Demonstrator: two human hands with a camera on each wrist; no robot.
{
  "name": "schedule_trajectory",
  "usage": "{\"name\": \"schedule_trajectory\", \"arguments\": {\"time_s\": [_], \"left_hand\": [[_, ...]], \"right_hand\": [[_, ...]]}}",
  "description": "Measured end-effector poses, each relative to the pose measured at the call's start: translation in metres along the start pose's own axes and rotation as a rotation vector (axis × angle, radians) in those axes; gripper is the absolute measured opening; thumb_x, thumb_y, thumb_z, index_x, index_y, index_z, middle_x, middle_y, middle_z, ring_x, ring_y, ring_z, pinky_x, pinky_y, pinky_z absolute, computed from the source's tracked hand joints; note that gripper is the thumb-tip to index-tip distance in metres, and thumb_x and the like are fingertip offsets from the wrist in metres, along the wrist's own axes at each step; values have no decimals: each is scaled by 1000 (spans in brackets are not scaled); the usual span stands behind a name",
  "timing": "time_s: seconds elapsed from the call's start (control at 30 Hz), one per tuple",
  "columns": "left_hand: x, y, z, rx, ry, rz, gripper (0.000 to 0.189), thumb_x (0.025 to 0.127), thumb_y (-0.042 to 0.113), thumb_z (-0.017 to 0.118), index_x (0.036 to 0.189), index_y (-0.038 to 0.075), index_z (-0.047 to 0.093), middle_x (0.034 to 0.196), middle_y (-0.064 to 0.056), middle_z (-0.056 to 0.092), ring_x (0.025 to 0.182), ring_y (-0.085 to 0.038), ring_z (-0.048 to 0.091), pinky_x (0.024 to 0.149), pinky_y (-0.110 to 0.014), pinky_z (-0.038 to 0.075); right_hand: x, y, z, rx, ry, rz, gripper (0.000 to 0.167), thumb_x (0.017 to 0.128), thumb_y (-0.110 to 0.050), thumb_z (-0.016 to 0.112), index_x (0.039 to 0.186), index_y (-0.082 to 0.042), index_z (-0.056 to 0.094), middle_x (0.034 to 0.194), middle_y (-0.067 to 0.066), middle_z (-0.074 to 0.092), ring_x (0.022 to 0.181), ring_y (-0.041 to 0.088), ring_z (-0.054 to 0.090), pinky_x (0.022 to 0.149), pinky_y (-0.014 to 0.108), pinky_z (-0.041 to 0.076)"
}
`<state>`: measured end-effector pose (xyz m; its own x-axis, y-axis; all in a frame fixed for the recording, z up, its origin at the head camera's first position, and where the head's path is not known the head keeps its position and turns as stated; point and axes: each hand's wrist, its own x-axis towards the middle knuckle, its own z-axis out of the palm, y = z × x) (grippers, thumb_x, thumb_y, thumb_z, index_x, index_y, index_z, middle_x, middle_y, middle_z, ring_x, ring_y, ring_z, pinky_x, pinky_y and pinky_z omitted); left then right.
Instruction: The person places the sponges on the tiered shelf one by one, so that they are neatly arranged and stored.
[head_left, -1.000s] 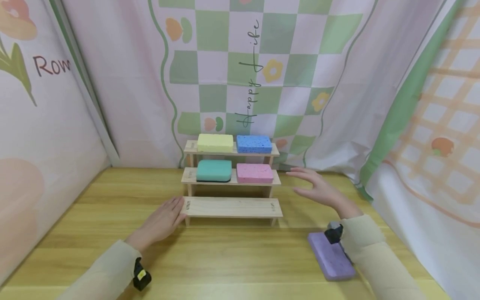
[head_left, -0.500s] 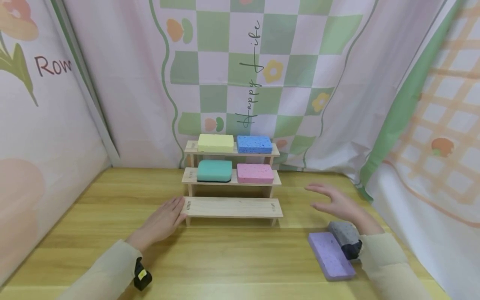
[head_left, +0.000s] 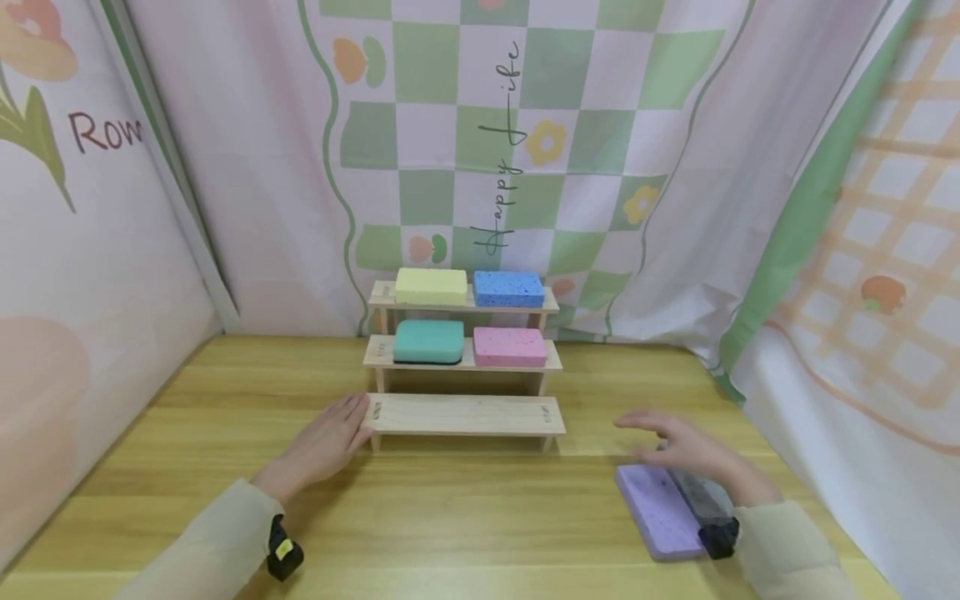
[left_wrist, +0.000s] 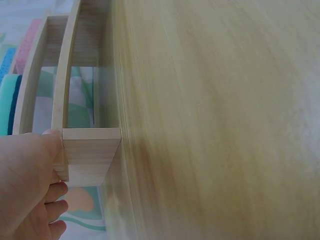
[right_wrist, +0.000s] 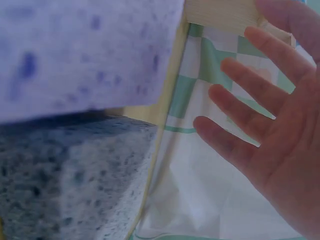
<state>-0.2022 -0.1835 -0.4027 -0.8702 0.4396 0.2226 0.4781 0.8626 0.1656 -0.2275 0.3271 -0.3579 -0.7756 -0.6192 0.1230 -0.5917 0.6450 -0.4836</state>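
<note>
A three-step wooden display stand stands on the table and bears sponges on its upper two steps. My left hand grips the left end of the lowest step, with thumb and curled fingers at its corner in the left wrist view. My right hand is above the table to the right of the stand, its fingers spread and holding nothing in the right wrist view. Beneath and beside it, a purple sponge lies against a grey speckled sponge, which the hand and wrist partly hide.
Yellow and blue sponges sit on the top step. A teal sponge and a pink sponge sit on the middle one. Patterned curtains enclose the wooden table at the back and sides.
My right hand has moved from beside the stand's middle step toward the front right, down over the grey sponge. The left hand, stand and sponges have stayed put.
</note>
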Motion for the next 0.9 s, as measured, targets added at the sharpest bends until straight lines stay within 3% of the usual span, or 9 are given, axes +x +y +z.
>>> {"name": "schedule_trajectory", "arguments": {"time_s": [0.2, 0.43, 0.57, 0.9], "left_hand": [[0, 1, -1, -6, 1, -4, 53, 98, 22, 44, 134, -15, 32, 137, -31, 34, 127, -43, 30, 104, -51, 25], [0, 0, 0, -6, -10, -11, 54, 99, 25, 42, 135, -15, 32, 138, -30, 33, 128, -43, 29, 104, -51, 24], [0, 0, 0, -5, -9, -9, 54, 99, 25, 42, 135, -15, 32, 138, -30, 33, 128, -43, 29, 105, -51, 24], [0, 0, 0, -4, 0, -4, 53, 99, 23, 43, 134, -15, 32, 137, -30, 34, 127, -43, 30, 104, -52, 25]], "right_hand": [[-6, -1, 4, -8, -86, -9, 43, 83, -23, 68, 118, 0, 58, 120, 24, 53, 107, 44, 48, 82, 56, 45], [-11, -1, 9, 86, -168, 30, 16, 82, -18, 68, 97, -12, 67, 120, 31, 49, 107, 54, 44, 85, 66, 35], [-13, -3, 10, 111, -194, 61, 10, 82, -19, 68, 92, -16, 66, 120, 29, 50, 108, 54, 43, 86, 67, 34], [-13, -6, 10, 72, -219, 62, 13, 84, -21, 67, 95, -15, 66, 118, 23, 54, 108, 47, 47, 86, 48, 43]]}}
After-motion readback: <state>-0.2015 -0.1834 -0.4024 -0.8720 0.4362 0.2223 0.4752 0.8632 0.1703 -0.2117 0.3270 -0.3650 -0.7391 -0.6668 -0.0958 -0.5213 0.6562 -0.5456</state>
